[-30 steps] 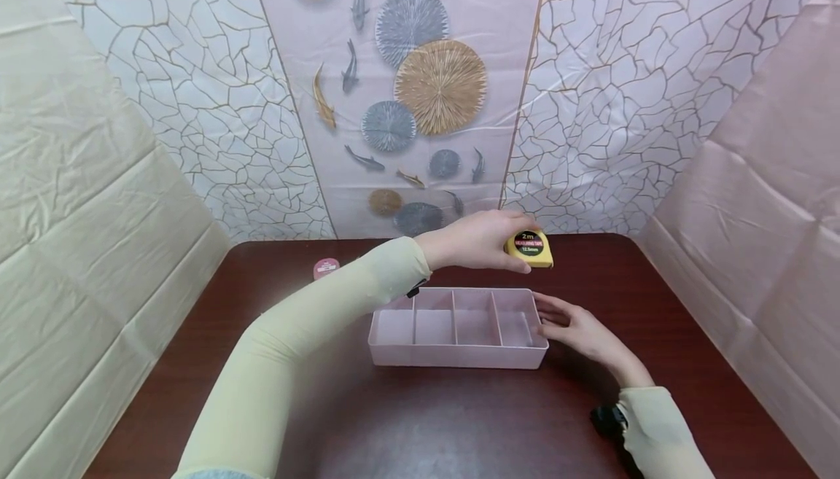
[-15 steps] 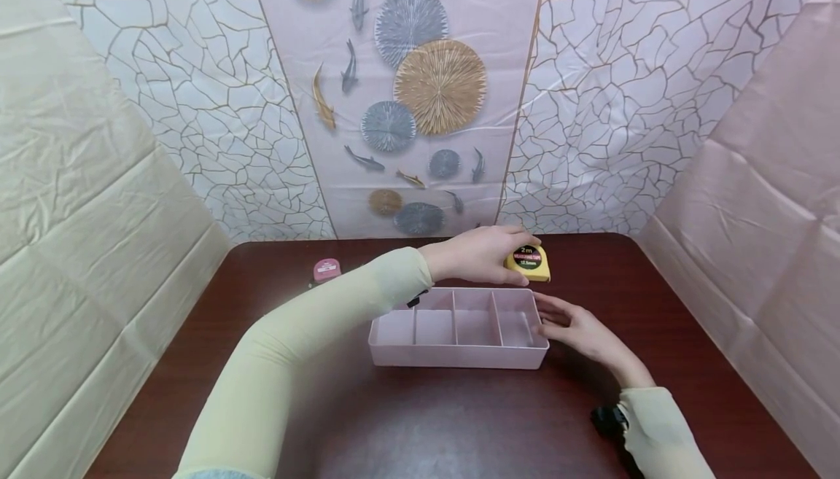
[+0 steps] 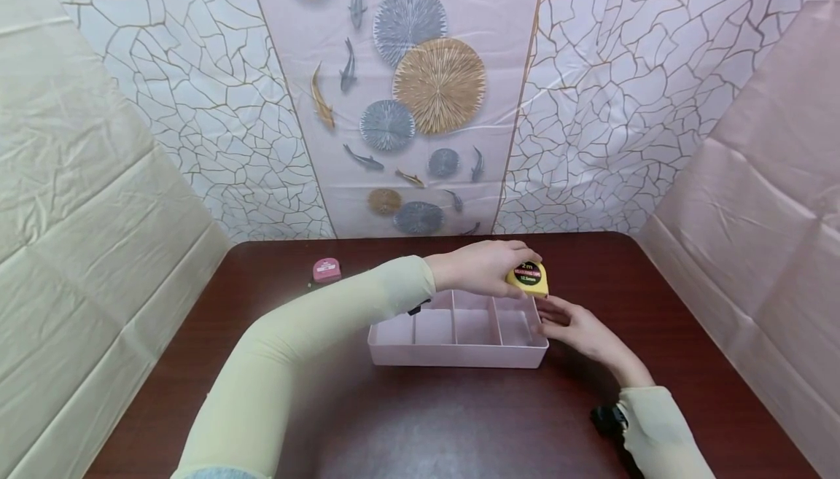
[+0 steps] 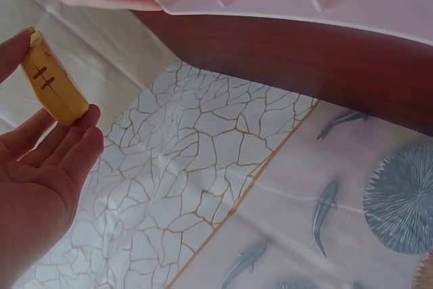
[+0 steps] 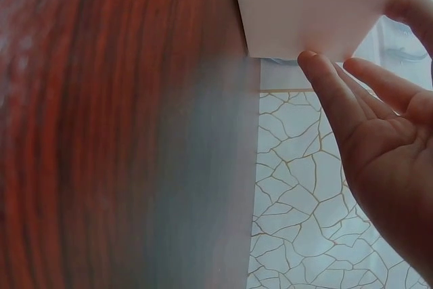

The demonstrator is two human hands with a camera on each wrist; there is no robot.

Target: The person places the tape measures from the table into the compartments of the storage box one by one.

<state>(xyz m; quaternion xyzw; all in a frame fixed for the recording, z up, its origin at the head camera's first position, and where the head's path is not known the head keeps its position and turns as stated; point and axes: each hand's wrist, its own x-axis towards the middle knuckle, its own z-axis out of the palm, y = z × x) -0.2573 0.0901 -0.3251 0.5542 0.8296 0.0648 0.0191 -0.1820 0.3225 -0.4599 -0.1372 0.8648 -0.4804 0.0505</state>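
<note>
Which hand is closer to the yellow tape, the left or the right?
Left. The left hand holds the yellow tape between thumb and fingers. The right hand is apart from the tape, touching the right end of the box.

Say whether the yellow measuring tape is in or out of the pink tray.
Out: the left hand holds the yellow measuring tape, and the left wrist view shows it apart from the pink tray.
</note>
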